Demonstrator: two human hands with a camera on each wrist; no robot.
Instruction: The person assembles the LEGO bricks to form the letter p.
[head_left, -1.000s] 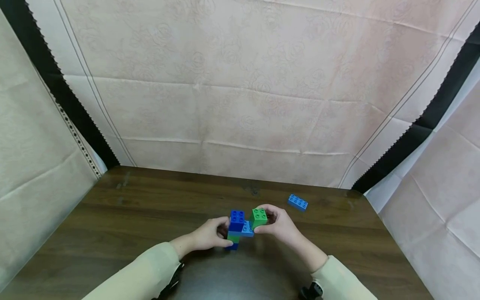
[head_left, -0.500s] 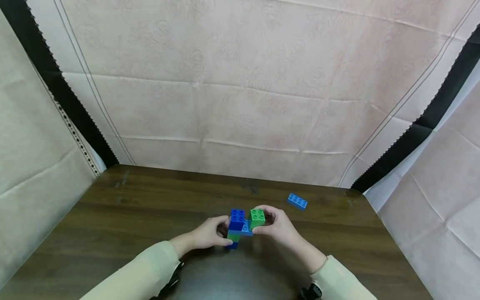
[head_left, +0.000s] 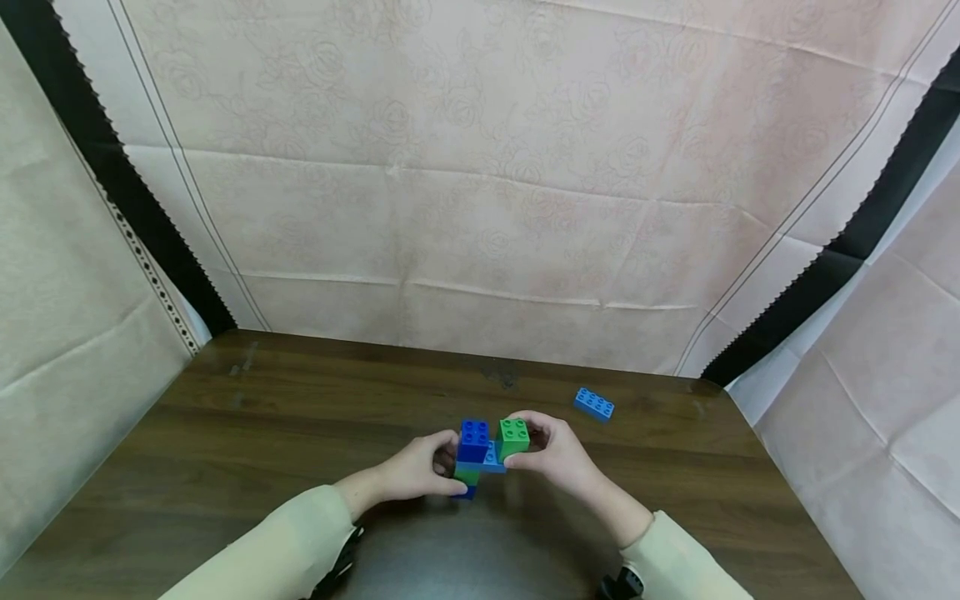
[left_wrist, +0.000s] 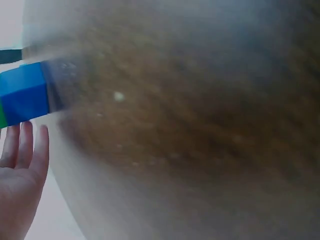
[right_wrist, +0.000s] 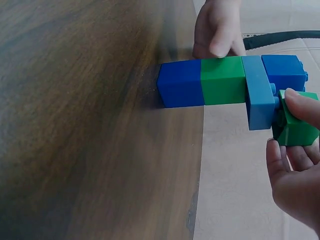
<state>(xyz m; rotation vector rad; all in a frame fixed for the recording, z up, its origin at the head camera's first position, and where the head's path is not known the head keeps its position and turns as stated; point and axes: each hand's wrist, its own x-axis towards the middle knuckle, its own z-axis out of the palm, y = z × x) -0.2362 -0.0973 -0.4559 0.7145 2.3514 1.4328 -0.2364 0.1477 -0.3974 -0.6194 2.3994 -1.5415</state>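
Note:
On the table stands a tower of toy building blocks: a dark blue block at the bottom, a green block above it, then a longer light blue block, topped at its left end by another dark blue block. My left hand holds the tower's lower part from the left, thumb in front. My right hand pinches a second green block over the light blue block's right end. It looks slightly tilted there, with studs showing beside it; whether it is pressed on, I cannot tell.
A loose light blue block lies farther back on the right of the brown wooden table. Pale cloth hangs behind the table's back edge and along both sides.
The right hand has shifted the green block slightly left, closer to the dark blue top block, over the light blue block's end. The left hand stays on the tower.

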